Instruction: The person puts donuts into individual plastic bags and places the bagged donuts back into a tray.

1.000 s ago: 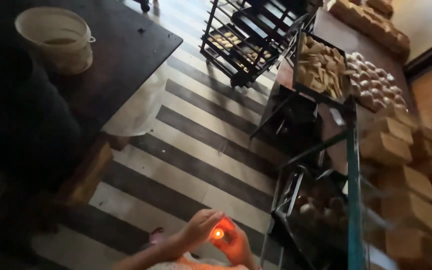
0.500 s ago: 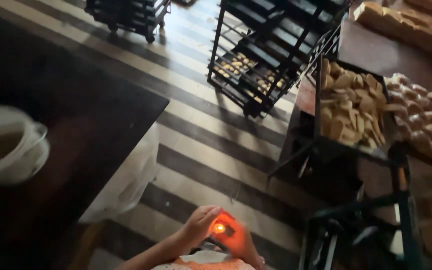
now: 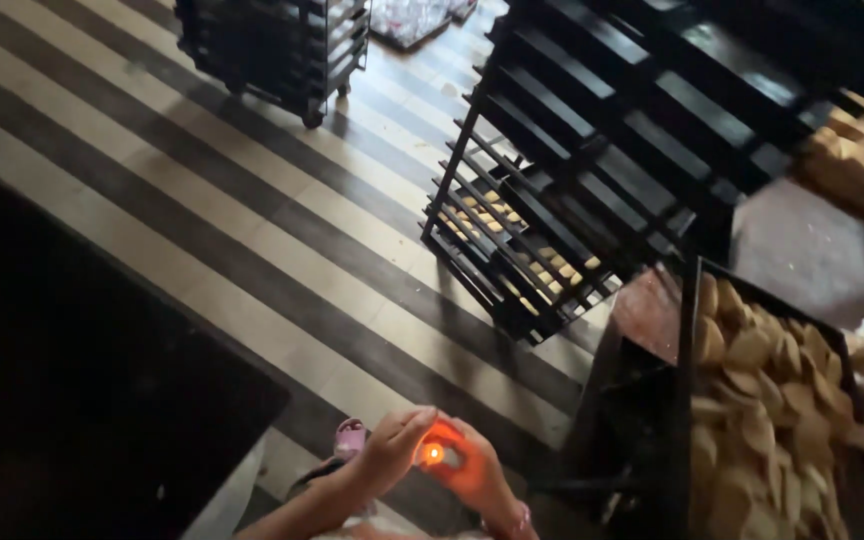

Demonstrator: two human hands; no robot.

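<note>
a floor (image 3: 252, 230) of cream and dark brown stripes runs under black metal racks (image 3: 592, 170). a small orange-red glow (image 3: 433, 455) tints the fingers (image 3: 472, 470) around it the same orange. pale golden-tan biscuits (image 3: 762, 410) fill a black tray (image 3: 690, 330). a pink sandal (image 3: 350, 438) shows against the stripes.

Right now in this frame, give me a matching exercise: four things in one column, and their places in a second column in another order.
Things:
1. small glowing orange light
2. black metal tray of flat pale baked pieces
3. tall black wheeled rack
4. dark tabletop

Places:
A. lower left
B. between the two hands
C. upper middle, on the striped floor
D. lower right

Pairs: 1-B, 2-D, 3-C, 4-A
</note>
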